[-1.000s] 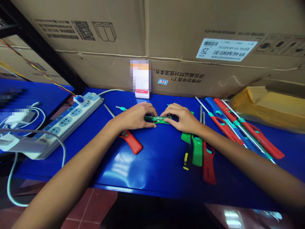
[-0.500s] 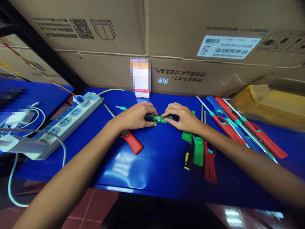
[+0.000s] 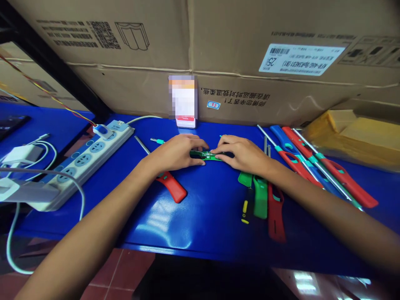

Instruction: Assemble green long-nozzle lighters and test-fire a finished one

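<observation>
Near edge of the blue table (image 3: 212,216) runs across the view; a wide open patch of tabletop lies between it and the hands. To the near right, a dark red handle (image 3: 276,216) reaches closest to that edge. Just left of it: a green handle (image 3: 260,198), then a black-and-yellow screwdriver (image 3: 246,208). Near left, a red-handled lighter (image 3: 173,187) lies aslant, partly under the left wrist.

Mid-table: open green casing (image 3: 208,156), lengthwise left to right between the hands, metallic parts visible inside. Left hand (image 3: 179,152) holds its left end, thumb on the near side, fingers on the far side, narrowly parted around it. Right hand (image 3: 242,154) pinches at its right end, thumb and forefinger close together.

Left side bounded by a power strip (image 3: 90,160); right side by a row of long lighters (image 3: 312,160), well apart from the casing. Far: phone (image 3: 186,102) upright against the cardboard box (image 3: 140,89); narrow open strip before it. Far right: yellow-brown package (image 3: 362,135).
</observation>
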`<state>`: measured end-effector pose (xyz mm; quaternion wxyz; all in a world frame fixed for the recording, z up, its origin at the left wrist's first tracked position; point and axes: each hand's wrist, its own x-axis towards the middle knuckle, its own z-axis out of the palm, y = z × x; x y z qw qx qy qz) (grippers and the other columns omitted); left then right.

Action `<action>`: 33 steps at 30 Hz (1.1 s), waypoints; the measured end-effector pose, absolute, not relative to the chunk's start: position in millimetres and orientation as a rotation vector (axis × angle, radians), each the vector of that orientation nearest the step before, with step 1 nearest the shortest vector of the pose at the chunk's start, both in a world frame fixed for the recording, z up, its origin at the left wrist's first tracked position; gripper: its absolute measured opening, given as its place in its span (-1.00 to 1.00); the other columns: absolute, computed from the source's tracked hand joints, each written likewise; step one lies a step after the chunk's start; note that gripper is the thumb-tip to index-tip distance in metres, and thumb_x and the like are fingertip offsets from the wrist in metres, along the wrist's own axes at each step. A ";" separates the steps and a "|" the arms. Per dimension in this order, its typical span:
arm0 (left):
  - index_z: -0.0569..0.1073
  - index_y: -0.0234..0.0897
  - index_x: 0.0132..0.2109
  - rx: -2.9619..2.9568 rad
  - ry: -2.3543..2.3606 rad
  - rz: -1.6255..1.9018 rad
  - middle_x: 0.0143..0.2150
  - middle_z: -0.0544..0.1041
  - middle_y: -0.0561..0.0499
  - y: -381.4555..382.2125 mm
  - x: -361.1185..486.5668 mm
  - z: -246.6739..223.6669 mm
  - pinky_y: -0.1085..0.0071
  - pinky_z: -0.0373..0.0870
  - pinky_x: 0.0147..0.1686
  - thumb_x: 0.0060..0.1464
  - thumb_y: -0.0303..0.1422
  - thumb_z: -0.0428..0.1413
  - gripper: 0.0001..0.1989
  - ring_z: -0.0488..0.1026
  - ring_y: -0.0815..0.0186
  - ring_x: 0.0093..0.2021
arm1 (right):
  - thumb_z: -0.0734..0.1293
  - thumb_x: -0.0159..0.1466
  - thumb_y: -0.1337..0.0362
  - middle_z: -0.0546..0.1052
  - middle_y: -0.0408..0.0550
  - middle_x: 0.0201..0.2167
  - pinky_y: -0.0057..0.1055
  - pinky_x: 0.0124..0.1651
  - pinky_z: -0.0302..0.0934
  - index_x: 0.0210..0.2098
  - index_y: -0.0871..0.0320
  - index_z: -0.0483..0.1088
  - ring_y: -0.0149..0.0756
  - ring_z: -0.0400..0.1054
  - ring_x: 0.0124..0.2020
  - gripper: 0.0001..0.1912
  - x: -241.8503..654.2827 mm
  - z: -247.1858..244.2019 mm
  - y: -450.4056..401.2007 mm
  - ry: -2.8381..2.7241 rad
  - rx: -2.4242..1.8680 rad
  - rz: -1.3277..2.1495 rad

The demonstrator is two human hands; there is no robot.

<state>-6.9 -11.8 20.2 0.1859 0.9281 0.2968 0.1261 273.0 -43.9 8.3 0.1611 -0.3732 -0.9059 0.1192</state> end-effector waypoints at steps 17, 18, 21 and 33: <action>0.63 -0.22 0.04 2.604 0.844 0.391 0.00 0.66 -0.10 -13.6 -3.2 15.2 0.17 0.49 0.07 0.32 -0.33 0.33 -0.81 0.60 0.08 0.02 | 0.51 0.38 0.34 0.68 -0.08 -0.23 -0.30 -0.15 0.29 -0.09 0.08 0.74 -0.28 0.46 -0.30 -0.86 273.1 0.8 -27.7 -2.252 -1.190 0.806; 0.63 -0.22 0.04 2.605 0.845 0.384 0.00 0.65 -0.11 -13.6 -3.0 15.3 0.17 0.49 0.07 0.32 -0.33 0.33 -0.81 0.60 0.08 0.02 | 0.51 0.39 0.34 0.67 -0.09 -0.25 -0.30 -0.16 0.27 -0.12 0.10 0.74 -0.30 0.44 -0.32 -0.87 272.3 1.7 -28.1 -2.261 -1.198 0.803; 0.62 -0.21 0.05 2.600 0.856 0.376 0.01 0.65 -0.11 -14.7 -1.8 16.7 0.17 0.50 0.09 0.32 -0.33 0.33 -0.80 0.59 0.07 0.03 | 0.51 0.38 0.37 0.64 -0.12 -0.34 -0.31 -0.18 0.24 -0.09 0.12 0.75 -0.30 0.41 -0.36 -0.84 269.7 5.7 -28.9 -2.260 -1.253 0.867; 0.59 -0.23 0.12 2.548 0.868 0.441 0.08 0.55 -0.10 -23.1 3.6 17.4 0.17 0.53 0.11 0.33 -0.40 0.28 -0.76 0.59 0.12 0.03 | 0.46 0.35 0.48 0.68 -0.09 -0.20 -0.28 -0.08 0.37 -0.12 0.08 0.58 -0.24 0.55 -0.20 -0.82 267.1 6.4 -35.8 -2.194 -1.184 0.939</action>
